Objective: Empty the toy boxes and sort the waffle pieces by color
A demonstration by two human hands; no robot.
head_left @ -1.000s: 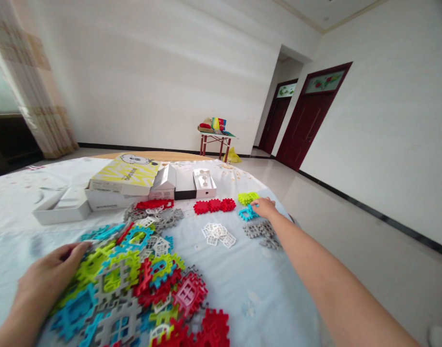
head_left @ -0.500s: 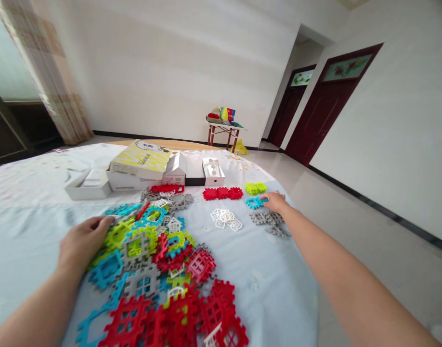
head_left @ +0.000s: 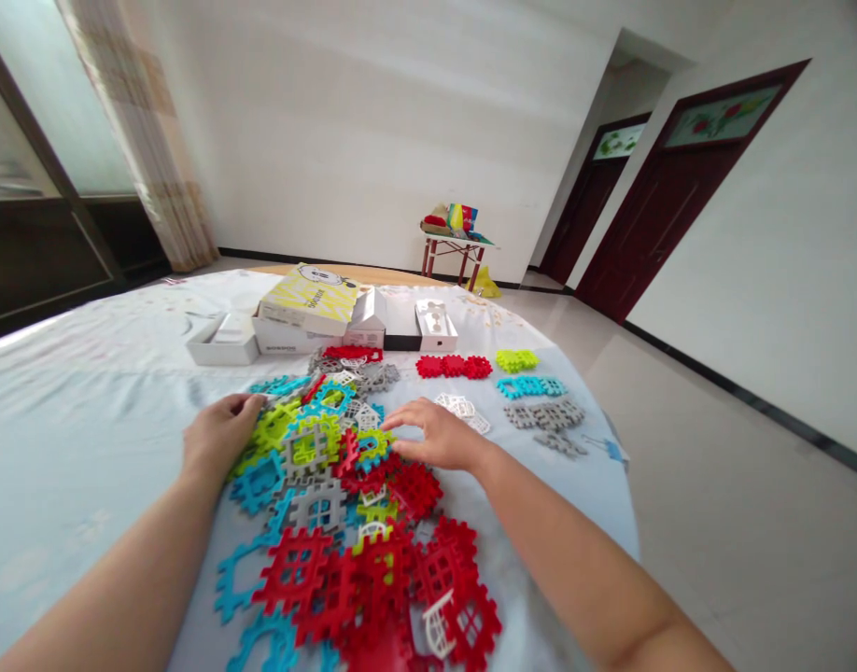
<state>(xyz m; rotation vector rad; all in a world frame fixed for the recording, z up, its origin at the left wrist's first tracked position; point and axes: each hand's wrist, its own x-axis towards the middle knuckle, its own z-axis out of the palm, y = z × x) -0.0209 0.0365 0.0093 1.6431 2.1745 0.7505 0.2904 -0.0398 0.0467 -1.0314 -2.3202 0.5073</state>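
Note:
A heap of interlocking plastic tiles [head_left: 330, 485] in red, blue, green, grey and white lies on a pale blue cloth. My left hand [head_left: 218, 434] rests on the heap's left edge, fingers curled over green and blue pieces. My right hand [head_left: 435, 434] lies flat on the heap's right side, fingers stretched toward a green and blue tile. Farther right, sorted groups lie apart: red tiles [head_left: 454, 366], green tiles [head_left: 516, 359], blue tiles [head_left: 531, 385], grey tiles [head_left: 544, 414] and small white pieces [head_left: 462, 409].
Open white boxes and a yellow lid [head_left: 309, 299] stand at the far side of the cloth-covered table [head_left: 85, 420]. The table's right edge drops to a tiled floor. A small red-legged table [head_left: 453, 252] with coloured items stands by the far wall, dark red doors to the right.
My right hand left the blue tiles at the far right and came back to the heap. The view has swung left and down. My left hand stays on the heap's left edge.

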